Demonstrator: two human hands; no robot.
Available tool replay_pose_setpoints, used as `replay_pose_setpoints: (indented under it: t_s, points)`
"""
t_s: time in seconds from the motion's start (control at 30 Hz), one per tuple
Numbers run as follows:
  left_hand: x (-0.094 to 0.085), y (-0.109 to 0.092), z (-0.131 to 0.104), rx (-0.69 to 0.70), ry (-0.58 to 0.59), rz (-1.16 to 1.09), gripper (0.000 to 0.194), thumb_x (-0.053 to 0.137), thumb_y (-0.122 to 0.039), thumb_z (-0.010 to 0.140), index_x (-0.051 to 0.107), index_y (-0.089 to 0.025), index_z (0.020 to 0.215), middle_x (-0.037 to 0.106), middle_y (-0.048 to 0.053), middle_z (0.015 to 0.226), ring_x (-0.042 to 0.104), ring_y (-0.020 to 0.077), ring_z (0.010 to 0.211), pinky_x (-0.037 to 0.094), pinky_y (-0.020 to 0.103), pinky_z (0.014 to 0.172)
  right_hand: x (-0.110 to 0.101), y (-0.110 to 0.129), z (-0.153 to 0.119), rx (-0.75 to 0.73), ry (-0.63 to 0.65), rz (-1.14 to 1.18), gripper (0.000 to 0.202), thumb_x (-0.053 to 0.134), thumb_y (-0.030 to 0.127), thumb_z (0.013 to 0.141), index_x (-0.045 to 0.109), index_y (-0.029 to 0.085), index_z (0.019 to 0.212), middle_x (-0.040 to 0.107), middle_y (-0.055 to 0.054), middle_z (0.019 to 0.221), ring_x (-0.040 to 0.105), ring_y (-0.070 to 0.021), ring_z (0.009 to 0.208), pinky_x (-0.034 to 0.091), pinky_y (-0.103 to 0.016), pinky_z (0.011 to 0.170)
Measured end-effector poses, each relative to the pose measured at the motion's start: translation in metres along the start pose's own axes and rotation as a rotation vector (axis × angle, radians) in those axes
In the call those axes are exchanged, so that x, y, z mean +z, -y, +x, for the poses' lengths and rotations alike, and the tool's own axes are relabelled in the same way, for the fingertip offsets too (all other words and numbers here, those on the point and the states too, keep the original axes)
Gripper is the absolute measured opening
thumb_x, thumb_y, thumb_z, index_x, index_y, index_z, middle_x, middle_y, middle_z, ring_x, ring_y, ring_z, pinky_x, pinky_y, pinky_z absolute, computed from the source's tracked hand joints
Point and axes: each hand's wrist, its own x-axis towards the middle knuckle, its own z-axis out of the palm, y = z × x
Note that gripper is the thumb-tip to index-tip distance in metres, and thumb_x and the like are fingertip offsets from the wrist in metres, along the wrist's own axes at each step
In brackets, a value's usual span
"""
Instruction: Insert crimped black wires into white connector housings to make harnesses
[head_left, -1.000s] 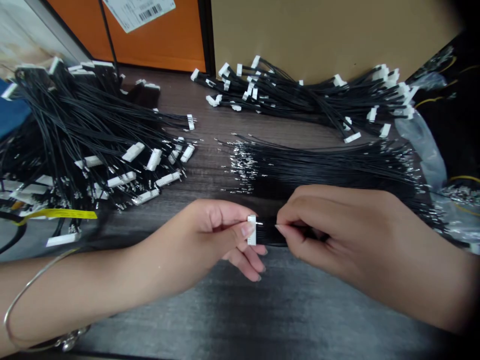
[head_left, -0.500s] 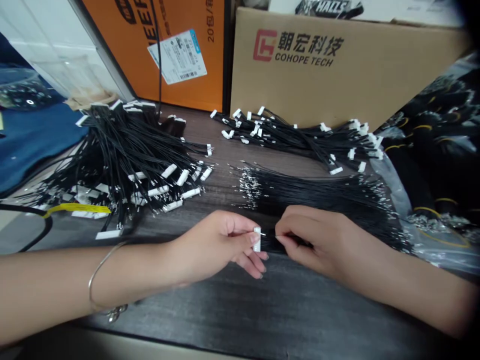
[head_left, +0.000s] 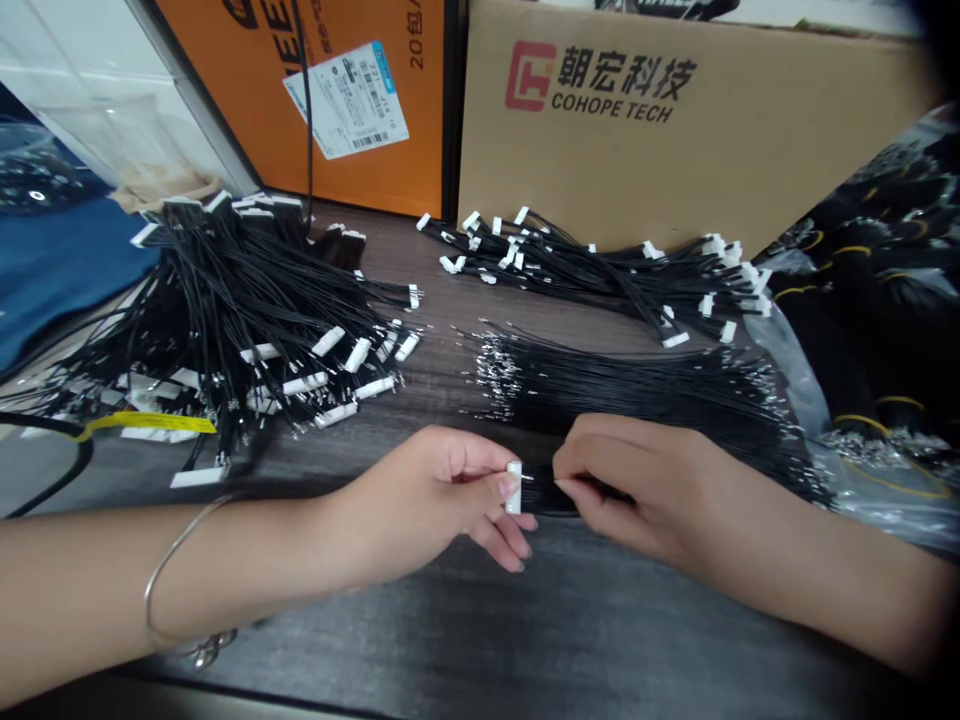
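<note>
The dark wood-grain worktop (head_left: 450,645) and the brown printed cardboard box (head_left: 675,175) sit higher-framed than a second ago; the head view has tilted up, bringing the box's lettering into frame. The heaped black wires with white connectors (head_left: 247,290) at the left and the loose bundle of black wires with silver tips (head_left: 615,375) beyond the hands show no disturbance. The left hand (head_left: 427,495) and right hand (head_left: 660,490) keep the same facing posture. Left fingers: thumb and forefinger closed on the small white rectangular plastic connector (head_left: 514,492), the others loosely spread. Right fingers: pinched tight just beside it, judged to grip a thin black wire, too fine to confirm. A tiny silver metal tip (head_left: 528,478) shows between connector and right fingers, as earlier. Finding: no visible advance in the work; seating of the tip cannot be verified.
</note>
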Motion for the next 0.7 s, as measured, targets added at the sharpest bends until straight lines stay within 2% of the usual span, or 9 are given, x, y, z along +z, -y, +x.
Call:
replay_pose_setpoints:
  t_s: [0.2,0.37,0.47,0.57,0.7]
  points:
    - [0.0,0.002,0.001,0.002,0.007,0.018,0.022,0.073,-0.016,0.099,0.074,-0.015,0.077,0.075,-0.001,0.073,0.073,0.0129,0.066,0.061,0.027,0.069,-0.001,0.005,0.004,-0.06,0.026,-0.069,0.027,0.049,0.01,0.109,0.066,0.017,0.088,0.063,-0.001,0.08,0.06,-0.0138,0.068,0.047,-0.025,0.063]
    - [0.0,0.003,0.0,0.008,-0.007,0.016,0.023,0.078,-0.021,0.097,0.072,-0.015,0.075,0.074,-0.001,0.072,0.074,0.0148,0.068,0.064,0.031,0.074,0.008,0.01,0.005,-0.037,-0.028,-0.093,0.034,0.046,0.01,0.109,0.068,0.017,0.085,0.067,-0.004,0.081,0.063,-0.0157,0.07,0.052,-0.027,0.066]
    - [0.001,0.004,0.001,0.014,-0.014,0.012,0.027,0.08,-0.025,0.096,0.069,-0.017,0.073,0.074,0.0,0.073,0.074,0.015,0.068,0.064,0.033,0.077,-0.002,0.007,0.012,-0.014,-0.021,-0.062,0.031,0.05,0.013,0.109,0.068,0.018,0.084,0.069,-0.002,0.079,0.065,-0.0128,0.067,0.052,-0.024,0.062]
    - [0.001,0.005,0.002,0.018,0.0,0.009,0.032,0.082,-0.031,0.096,0.066,-0.018,0.071,0.076,0.001,0.072,0.075,0.0154,0.068,0.064,0.033,0.077,-0.018,-0.013,0.03,0.043,-0.059,-0.065,0.012,0.067,0.021,0.105,0.073,0.019,0.095,0.072,-0.001,0.084,0.068,-0.0123,0.069,0.054,-0.023,0.063]
    - [0.0,0.003,0.001,0.023,0.025,0.014,0.036,0.086,-0.037,0.092,0.066,-0.018,0.069,0.076,0.001,0.072,0.076,0.016,0.071,0.063,0.03,0.076,-0.016,-0.059,0.059,0.113,-0.162,-0.139,0.01,0.075,0.022,0.1,0.078,0.016,0.107,0.078,-0.009,0.106,0.073,-0.0194,0.087,0.062,-0.037,0.084]
